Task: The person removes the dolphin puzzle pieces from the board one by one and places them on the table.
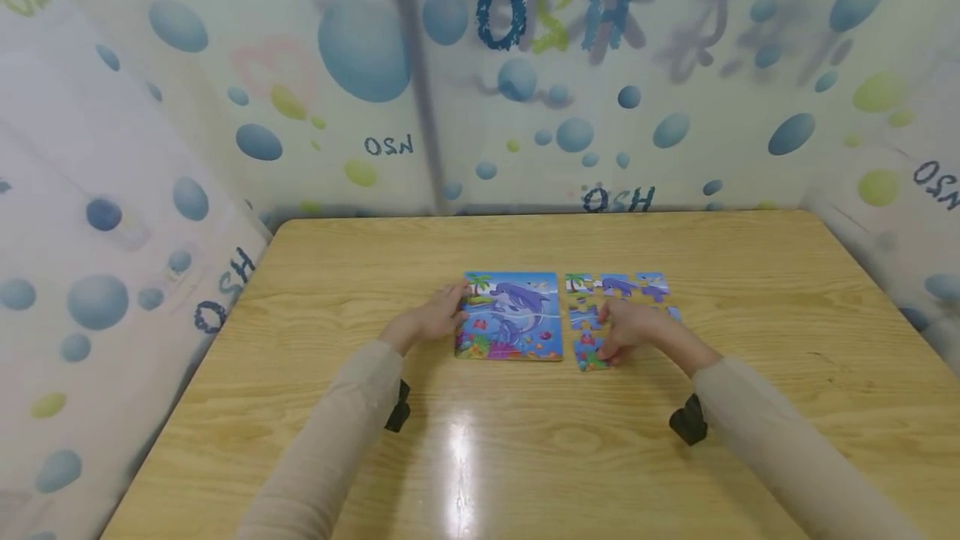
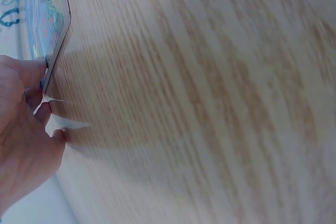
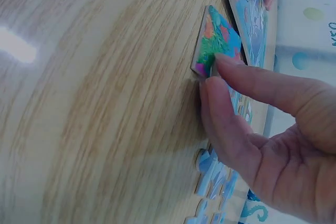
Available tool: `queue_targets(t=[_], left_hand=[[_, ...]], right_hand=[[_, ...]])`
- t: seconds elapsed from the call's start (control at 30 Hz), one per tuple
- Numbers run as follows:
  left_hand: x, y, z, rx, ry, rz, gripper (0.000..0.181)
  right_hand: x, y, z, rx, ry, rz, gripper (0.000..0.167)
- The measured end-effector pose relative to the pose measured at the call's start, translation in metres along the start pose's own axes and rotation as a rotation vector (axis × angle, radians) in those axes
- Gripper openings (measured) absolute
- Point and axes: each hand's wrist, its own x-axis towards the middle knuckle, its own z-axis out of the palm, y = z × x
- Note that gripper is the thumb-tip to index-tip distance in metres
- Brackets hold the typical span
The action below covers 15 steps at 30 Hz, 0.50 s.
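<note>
A square puzzle board point(image 1: 517, 315) with a dolphin picture lies in the middle of the table in the head view. My left hand point(image 1: 435, 315) holds its left edge; in the left wrist view the thumb touches the board point(image 2: 52, 19) with the other fingers bent beside the edge. Just right of the board are loose jigsaw pieces point(image 1: 652, 283). My right hand point(image 1: 633, 325) covers part of them and pinches the near-left puzzle piece point(image 1: 588, 357) by its edge. Thumb and forefinger meet on this green-and-blue puzzle piece point(image 3: 215, 38) in the right wrist view.
The pieces sit in loose rows, partly hidden under the right hand. A wooden table point(image 1: 525, 448) carries everything, and its far edge meets a patterned curtain point(image 1: 525, 132). Dark wrist devices point(image 1: 690, 421) are strapped beneath both sleeves.
</note>
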Motion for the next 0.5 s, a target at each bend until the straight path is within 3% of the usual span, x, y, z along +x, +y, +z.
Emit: queue_targets(t=[0.23,0.37,0.5], left_hand=[[0.0013,-0.0005,0.0018,0.007,0.002,0.002,0.05],[0.0005,-0.0008,0.0013,0.014,0.006,0.006,0.05],[-0.0002,-0.0013,0.0007,0.019,0.01,0.015,0.049]], right_hand=[[-0.0004,-0.0026,0.0013,-0.094,0.038,0.009,0.052],[-0.0046,-0.0056,0.0028,-0.214,0.06,-0.081,0.041],[-0.0076,-0.0047,0.0078,-0.302,0.066,-0.16,0.041]])
